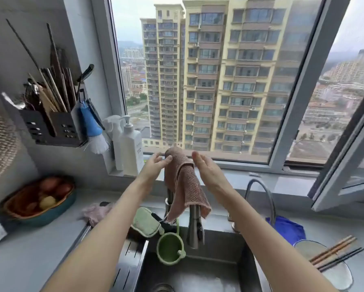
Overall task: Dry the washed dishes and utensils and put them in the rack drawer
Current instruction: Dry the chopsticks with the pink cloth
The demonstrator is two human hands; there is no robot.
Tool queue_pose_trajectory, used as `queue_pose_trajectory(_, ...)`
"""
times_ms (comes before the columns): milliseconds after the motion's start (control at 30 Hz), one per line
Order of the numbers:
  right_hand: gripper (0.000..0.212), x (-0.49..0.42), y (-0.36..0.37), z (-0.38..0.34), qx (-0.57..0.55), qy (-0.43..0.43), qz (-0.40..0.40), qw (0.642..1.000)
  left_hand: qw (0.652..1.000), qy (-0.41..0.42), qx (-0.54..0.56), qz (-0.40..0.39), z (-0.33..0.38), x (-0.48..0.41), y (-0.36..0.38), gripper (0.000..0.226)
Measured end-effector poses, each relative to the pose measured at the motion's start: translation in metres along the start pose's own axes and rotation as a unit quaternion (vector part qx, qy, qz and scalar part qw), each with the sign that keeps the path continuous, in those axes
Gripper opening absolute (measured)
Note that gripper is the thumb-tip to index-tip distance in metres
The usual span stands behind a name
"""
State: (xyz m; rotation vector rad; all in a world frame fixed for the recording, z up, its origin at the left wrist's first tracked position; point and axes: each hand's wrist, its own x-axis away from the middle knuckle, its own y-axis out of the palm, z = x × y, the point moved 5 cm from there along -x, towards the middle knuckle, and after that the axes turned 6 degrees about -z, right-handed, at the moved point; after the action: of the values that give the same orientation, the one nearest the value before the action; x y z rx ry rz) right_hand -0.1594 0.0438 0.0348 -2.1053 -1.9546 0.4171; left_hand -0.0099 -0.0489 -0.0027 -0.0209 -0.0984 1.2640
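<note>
The cloth (pixel 185 182), hung lengthwise over the tap (pixel 194 228) straight ahead, is pinched at its top fold by the left hand (pixel 155 165), the right hand (pixel 206 169) held open just beside it, while the bowl (pixel 333 268) and chopsticks (pixel 335 251) are seen waiting on the worktop (pixel 29 249), nearer the right arm.

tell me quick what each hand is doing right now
left hand: pinches the pink cloth draped over the tap.
right hand: open, fingers straight, beside the cloth, holding nothing.
</note>
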Motion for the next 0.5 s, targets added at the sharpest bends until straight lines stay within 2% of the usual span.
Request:
queue_pose_trajectory(67,0.078,-0.014,0.006,0.003,0.05,0.027,-0.003,0.998,1.0,0.011,-0.013,-0.015,0.005,-0.011,0.001,0.048)
queue_pose_trajectory(100,0.072,-0.019,0.01,0.005,0.083,0.022,-0.001,0.996,1.0,0.013,-0.022,-0.012,0.006,-0.013,0.001,0.044)
queue_pose_trajectory(167,0.051,-0.021,0.017,0.002,0.125,-0.039,0.03,0.991,0.999,0.034,-0.037,-0.008,0.01,-0.014,-0.001,0.032)
queue_pose_trajectory(233,0.03,-0.009,0.018,-0.003,0.111,-0.103,0.069,0.986,0.998,0.056,-0.034,-0.012,0.015,-0.006,-0.001,0.012)
queue_pose_trajectory(333,0.034,0.017,0.002,-0.007,0.063,-0.141,0.116,0.981,0.991,0.117,-0.053,-0.036,0.041,0.016,0.0,0.008)
queue_pose_trajectory(400,0.039,0.042,-0.018,-0.01,-0.001,-0.137,0.12,0.983,0.976,0.163,-0.094,-0.11,0.065,0.042,0.012,0.017)
queue_pose_trajectory(500,0.037,0.086,-0.039,-0.013,-0.162,-0.125,0.069,0.976,0.942,0.196,-0.103,-0.253,0.087,0.083,0.043,0.029)
